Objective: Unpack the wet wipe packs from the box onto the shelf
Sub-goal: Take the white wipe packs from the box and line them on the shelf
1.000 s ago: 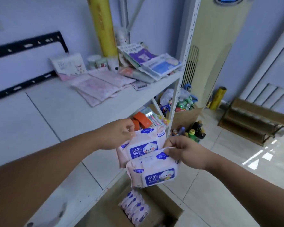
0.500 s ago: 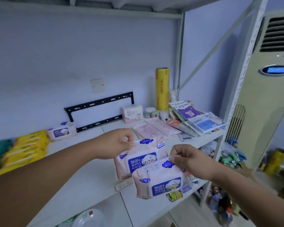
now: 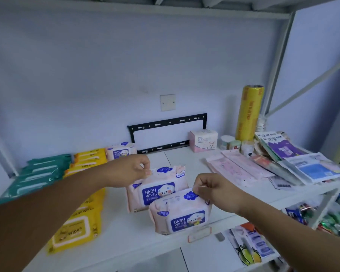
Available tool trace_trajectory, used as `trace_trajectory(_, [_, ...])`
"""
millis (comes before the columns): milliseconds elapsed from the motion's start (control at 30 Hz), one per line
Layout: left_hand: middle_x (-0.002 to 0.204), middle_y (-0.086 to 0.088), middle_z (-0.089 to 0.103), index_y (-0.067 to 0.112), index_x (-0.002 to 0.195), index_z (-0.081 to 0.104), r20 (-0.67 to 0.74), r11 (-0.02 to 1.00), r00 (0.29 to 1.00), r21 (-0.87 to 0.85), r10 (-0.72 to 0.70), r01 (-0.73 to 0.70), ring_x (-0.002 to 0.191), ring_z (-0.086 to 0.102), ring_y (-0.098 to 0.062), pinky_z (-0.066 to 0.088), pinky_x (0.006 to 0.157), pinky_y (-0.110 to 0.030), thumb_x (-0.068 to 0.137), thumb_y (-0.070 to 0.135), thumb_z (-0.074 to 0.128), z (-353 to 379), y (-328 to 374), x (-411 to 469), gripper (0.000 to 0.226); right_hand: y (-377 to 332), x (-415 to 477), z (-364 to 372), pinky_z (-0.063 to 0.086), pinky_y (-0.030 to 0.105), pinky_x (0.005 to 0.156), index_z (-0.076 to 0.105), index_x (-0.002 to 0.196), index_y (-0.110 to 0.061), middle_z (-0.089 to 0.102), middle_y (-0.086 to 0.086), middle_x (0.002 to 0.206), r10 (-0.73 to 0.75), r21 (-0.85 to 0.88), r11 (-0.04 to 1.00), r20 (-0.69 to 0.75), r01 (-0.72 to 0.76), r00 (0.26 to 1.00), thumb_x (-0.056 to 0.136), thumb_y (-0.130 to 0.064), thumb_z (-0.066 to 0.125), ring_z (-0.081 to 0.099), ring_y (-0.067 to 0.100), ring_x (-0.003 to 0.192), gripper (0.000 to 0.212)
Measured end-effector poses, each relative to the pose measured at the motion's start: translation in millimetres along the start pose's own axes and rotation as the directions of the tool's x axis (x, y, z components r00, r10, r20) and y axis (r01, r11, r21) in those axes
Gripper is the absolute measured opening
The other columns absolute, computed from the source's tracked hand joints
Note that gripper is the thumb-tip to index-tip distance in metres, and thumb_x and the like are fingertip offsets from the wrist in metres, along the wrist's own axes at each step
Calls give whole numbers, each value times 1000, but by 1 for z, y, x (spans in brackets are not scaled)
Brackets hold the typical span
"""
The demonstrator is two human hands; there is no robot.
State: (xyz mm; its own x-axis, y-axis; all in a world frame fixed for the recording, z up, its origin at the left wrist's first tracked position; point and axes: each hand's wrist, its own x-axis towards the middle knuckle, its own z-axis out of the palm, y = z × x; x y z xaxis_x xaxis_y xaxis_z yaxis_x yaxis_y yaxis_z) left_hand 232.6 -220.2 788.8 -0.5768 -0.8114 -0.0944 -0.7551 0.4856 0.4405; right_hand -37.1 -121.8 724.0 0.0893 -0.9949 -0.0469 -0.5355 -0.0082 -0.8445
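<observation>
While pinching the top seam of the rear baby wipes pack (image 3: 157, 191) between the thumb and curled fingers of the left hand (image 3: 134, 169), holds that pack upright over the middle of the white shelf (image 3: 126, 234), printed face toward the camera. Grips the front baby wipes pack (image 3: 182, 214) the same way with the right hand (image 3: 210, 190): fingers curled in, thumb and forefinger closed on the top edge near its right corner. Has the front pack just ahead of the rear one, covering its lower right corner, near the shelf's front lip and just behind a red-framed label holder (image 3: 199, 234). Cannot tell whether either pack's bottom edge rests on the board or hangs just above it.

Faces, on the left of the same shelf, a row of yellow wipes packs (image 3: 77, 228) lying flat from front to back, with green packs (image 3: 37, 175) beside them further left. Sees a third pink pack (image 3: 120, 152) at the back by the wall, just behind the yellow row. Finds to the right flat pink packets (image 3: 234, 167), a pink N95 box (image 3: 203, 140), an upright yellow film roll (image 3: 249, 112) and slanting booklets (image 3: 283, 150), all well apart from both hands.
</observation>
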Motion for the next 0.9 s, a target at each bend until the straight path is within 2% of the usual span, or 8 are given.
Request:
trace_trajectory(333, [75,9,57,25,88,58,-1,999,1000,-44,2,-2,64,47,-7,38,61,-27,98,38,59,-47,-123,83,17,-18,129,52,46,28,65,60,77,-16,65,0,72,84,32,996,-32,-83,996,99,-19,58,58,11,67,22])
trace_trajectory(433, [104,5,67,13,100,62,4,1000,1000,-11,28,-28,76,52,-5,41,68,-24,99,35,59,-56,-146,102,22,-21,157,65,45,24,64,61,77,-13,63,-2,68,93,65,994,-58,-89,994,99,-17,58,57,8,63,22])
trace_trajectory(467, [136,3,34,13,101,61,0,1000,1000,-7,19,-19,75,51,-2,41,67,-22,99,35,59,-59,-153,106,22,-22,165,68,45,25,65,61,77,-14,63,-2,67,95,65,994,-62,-91,994,98,-17,58,57,8,63,22])
trace_trajectory(500, [94,16,34,16,100,61,-3,1000,1000,-4,4,-4,75,50,0,40,65,-22,99,37,59,-61,-159,110,21,-23,173,71,45,27,66,61,76,-14,64,-2,68,94,64,994,-63,-90,994,98,-18,59,57,9,64,22])
trace_trajectory(567, [101,12,58,23,96,59,1,999,999,18,-37,37,81,54,-3,41,66,-23,98,42,58,-63,-174,119,19,-22,190,77,46,29,68,62,76,-15,66,1,70,97,78,993,-64,-92,993,98,-19,59,60,13,69,23])
trace_trajectory(733, [109,5,65,27,101,61,3,994,994,19,-109,109,100,62,-17,49,81,-30,97,43,60,-55,-211,144,17,-16,236,89,49,35,71,63,78,-13,70,6,75,114,117,987,-56,-107,992,98,-21,59,64,19,74,22])
trace_trajectory(867, [100,8,62,29,98,60,3,987,987,5,-158,158,88,59,-13,47,70,-27,97,41,60,-46,-230,165,13,-8,273,100,46,34,69,62,70,-19,65,0,68,112,125,986,-26,-108,993,96,-21,60,59,17,68,27])
trace_trajectory(900, [101,7,62,29,98,60,1,986,986,6,-168,168,89,60,-14,49,72,-29,97,42,60,-45,-235,171,13,-6,281,103,47,33,68,62,69,-20,65,0,69,112,130,985,-18,-109,994,96,-21,60,59,16,68,27])
